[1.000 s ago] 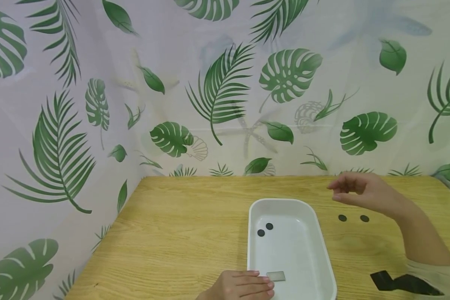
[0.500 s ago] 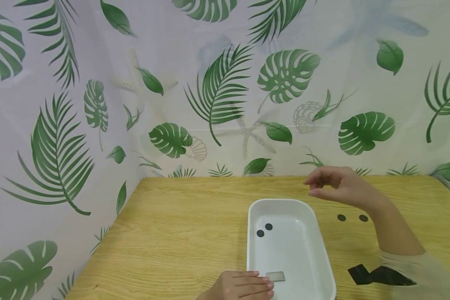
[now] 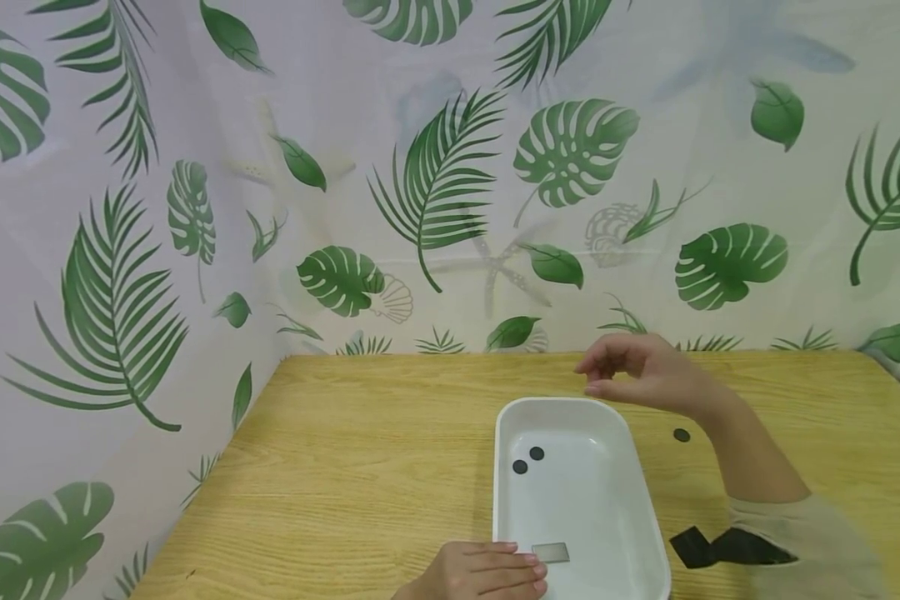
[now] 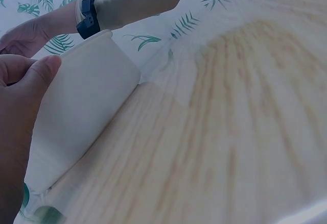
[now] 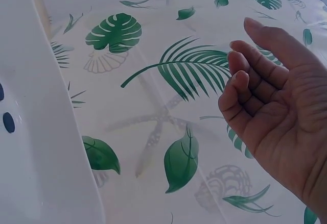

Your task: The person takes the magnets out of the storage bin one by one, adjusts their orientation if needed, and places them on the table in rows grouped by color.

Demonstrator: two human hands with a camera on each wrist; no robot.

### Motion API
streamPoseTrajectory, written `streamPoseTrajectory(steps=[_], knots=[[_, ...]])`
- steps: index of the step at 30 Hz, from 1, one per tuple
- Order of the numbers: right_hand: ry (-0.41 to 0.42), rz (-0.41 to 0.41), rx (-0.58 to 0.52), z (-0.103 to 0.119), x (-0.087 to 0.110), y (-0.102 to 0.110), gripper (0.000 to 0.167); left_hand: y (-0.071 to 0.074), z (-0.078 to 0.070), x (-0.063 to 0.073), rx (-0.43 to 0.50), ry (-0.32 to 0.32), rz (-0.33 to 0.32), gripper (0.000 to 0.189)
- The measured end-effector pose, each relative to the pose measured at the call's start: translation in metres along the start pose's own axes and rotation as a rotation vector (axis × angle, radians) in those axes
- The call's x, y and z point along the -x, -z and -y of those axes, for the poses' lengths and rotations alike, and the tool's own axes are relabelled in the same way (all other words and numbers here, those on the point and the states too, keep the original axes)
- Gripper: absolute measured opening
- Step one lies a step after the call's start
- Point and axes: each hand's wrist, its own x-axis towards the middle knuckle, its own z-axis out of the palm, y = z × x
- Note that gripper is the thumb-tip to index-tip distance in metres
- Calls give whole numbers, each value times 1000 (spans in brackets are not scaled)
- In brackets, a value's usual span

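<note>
White round-cornered tray [image 3: 577,508] lies on the wood-grain tabletop [image 3: 345,467], its long sides running away from the person. The left hand [image 3: 487,571] reaches over its left rim, fingers straight and side by side, tips just beside or touching a small rectangular plate [image 3: 553,552] in the tray. The left wrist view shows its thumb by the outer wall, but whether it pinches the rim I cannot tell. The right hand [image 3: 637,375] hangs near the tray's far end, thumb and loosely curled fingers apart, around nothing. Two black discs [image 3: 536,454] lie close together at the tray's far left, and a lone black disc [image 3: 682,435] on the tabletop to its right. Leaf-print cloth [image 3: 420,167] hangs behind; a black wristband [image 3: 753,547] shows at the right sleeve
</note>
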Motion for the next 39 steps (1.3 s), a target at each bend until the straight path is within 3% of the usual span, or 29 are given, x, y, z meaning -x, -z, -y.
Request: streamPoseTrajectory(steps=[8,12,22,30,39], knots=[[56,5,19,1,-11,-8,21,8,2,-7,10,0,7,26],[45,-1,17,3,-15,-11,19,5,0,-4,19,13,16,25],[48,-19,-97,-6,-23,-31,18,4,0,-3,3,4,15,23],[-66,-5,-130,-22,-25,-47,16,-8,-7,10,28,32,27,24],[-235,-21,-139,-37,-24,-67,18,-8,-8,12,63,55,30,23]])
